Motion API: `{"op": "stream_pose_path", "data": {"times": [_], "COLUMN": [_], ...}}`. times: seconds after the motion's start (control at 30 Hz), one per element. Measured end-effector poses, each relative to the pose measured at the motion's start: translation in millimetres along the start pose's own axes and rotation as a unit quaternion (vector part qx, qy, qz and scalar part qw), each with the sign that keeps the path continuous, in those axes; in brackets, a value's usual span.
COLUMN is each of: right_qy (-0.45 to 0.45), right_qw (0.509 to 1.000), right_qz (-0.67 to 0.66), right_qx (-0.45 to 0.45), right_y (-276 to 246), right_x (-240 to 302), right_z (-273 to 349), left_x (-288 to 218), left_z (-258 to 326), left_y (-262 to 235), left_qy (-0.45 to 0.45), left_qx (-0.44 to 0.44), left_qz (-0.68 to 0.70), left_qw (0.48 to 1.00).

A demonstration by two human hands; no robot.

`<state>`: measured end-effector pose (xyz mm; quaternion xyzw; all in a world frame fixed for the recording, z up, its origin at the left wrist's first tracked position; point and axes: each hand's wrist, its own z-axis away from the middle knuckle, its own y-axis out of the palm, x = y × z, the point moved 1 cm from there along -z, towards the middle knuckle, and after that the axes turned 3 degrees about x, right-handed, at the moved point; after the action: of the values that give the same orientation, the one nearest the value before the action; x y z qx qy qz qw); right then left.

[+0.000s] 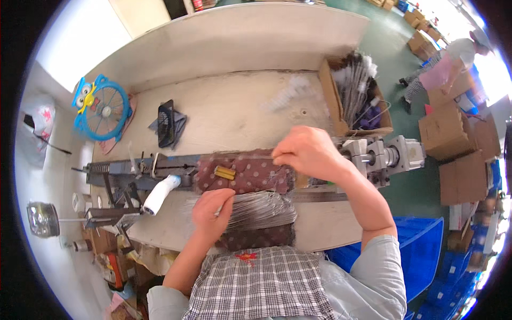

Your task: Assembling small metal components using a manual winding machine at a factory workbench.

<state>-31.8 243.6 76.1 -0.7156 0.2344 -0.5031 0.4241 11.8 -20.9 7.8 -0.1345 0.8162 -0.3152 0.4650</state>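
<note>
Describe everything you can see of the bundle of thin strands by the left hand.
The bundle is many thin, silvery-grey strands, seemingly metal wire, lying roughly side by side and running left to right, with an uneven right end. Dark dotted cloth shows along its near and far sides. The left hand is over its left part; whether they touch is unclear.

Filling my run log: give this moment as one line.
left hand: by wires | right hand: at cloth | yellow block: on cloth

Blk/wht plaid apron (261, 288), lt-gry sleeves (377, 274)
</note>
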Motion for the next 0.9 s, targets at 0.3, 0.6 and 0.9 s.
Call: {"op": "stream_pose_path", "data": {"times": [0.3,0.6,0.9], "right_qy": [-0.136,-0.101,-0.132], "right_qw": [0.988,0.994,0.985], "right_qz": [-0.024,0.020,-0.003], "right_qx": [-0.063,-0.032,-0.109], "right_y": [83.1,94.8,81.6], "right_x": [63.7,77.2,75.3], "right_z": [-72.5,-82.9,-68.9], "left_x": [27.1,39.1,56.8], "left_z": [31.8,5.6,8.1], "left_y": [-34.9,-26.9,5.9], "left_qy": [-0.329,-0.334,-0.308], "left_qx": [-0.083,-0.016,-0.030], "left_qz": [0.366,0.444,0.389], "left_qw": [0.867,0.832,0.868]}}
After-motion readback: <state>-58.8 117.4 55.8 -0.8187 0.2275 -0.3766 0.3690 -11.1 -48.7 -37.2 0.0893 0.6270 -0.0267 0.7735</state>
